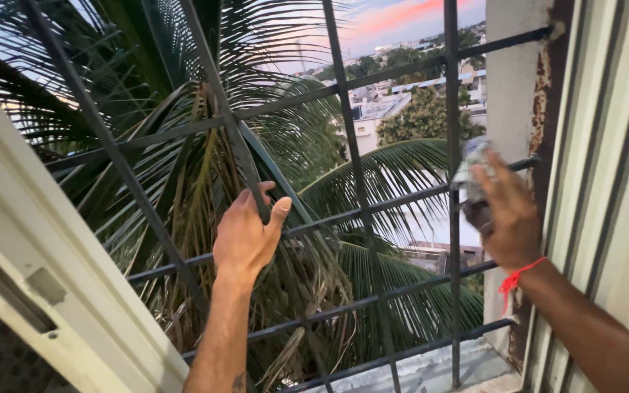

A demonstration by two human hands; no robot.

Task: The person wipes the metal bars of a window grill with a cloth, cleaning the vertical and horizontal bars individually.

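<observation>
A dark metal window grille [354,167] of crossed bars fills the view. My left hand [245,233] is wrapped around one upright bar near the middle, thumb on the right side of it. My right hand [507,215] holds a crumpled grey-white cloth [471,171] pressed against an upright bar and a crossbar at the right side of the grille. A red thread is tied around my right wrist.
A rusty, peeling wall edge [540,109] and a pale window frame [606,182] stand right of the grille. A pale open window shutter [45,276] slants at the left. Palm fronds [183,167], rooftops and a sunset sky lie beyond the bars.
</observation>
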